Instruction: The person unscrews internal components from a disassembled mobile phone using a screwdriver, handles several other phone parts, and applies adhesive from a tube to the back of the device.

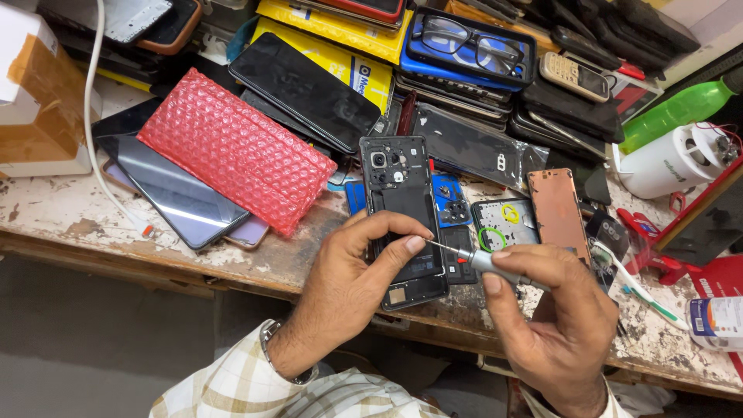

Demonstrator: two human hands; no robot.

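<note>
An opened black phone [402,203] with its back cover off lies upright on the worn workbench [70,213], its camera end away from me. My left hand [352,286] grips the phone's lower half, thumb and forefinger pinched at its right edge. My right hand [553,310] holds a small silver precision screwdriver [476,262], whose thin tip meets the left fingertips at the phone's right edge.
A red bubble-wrap pouch [236,151] lies on phones at the left. Phone parts, a copper-coloured frame [559,213], a toothbrush [631,282], a white cup [669,162], a green bottle [677,112], spectacles in a case [468,42] and stacked phones crowd the bench. A cardboard box [35,93] stands far left.
</note>
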